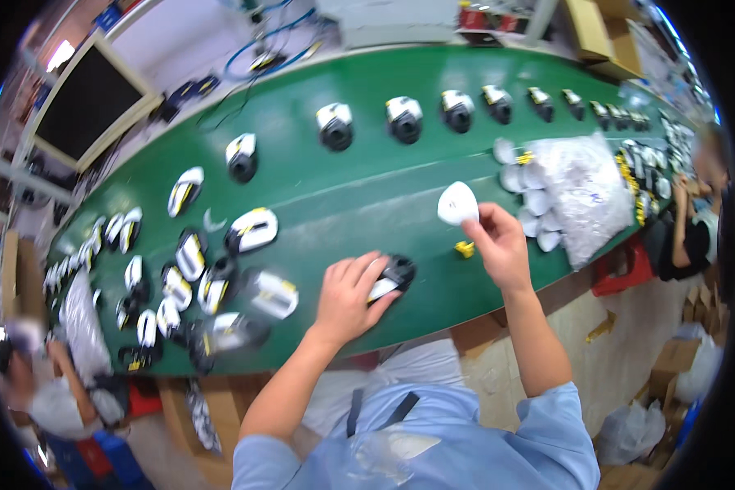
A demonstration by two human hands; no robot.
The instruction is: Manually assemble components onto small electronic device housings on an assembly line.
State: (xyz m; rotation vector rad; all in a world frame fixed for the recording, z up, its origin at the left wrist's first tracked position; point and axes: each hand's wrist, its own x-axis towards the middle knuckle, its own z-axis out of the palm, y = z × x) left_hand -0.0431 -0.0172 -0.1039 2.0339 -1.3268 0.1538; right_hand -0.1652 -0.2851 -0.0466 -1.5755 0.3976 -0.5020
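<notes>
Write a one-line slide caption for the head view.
At a green conveyor belt, left hand steadies a black-and-white device while right hand holds a white cover.

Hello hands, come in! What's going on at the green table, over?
Left hand grips a black-and-white unit on the belt. Right hand holds a white cover. Small yellow part lies between.

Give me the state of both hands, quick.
Left hand: closed over a black and white device on the green belt.
Right hand: holding a white cover piece in its fingertips.
</notes>
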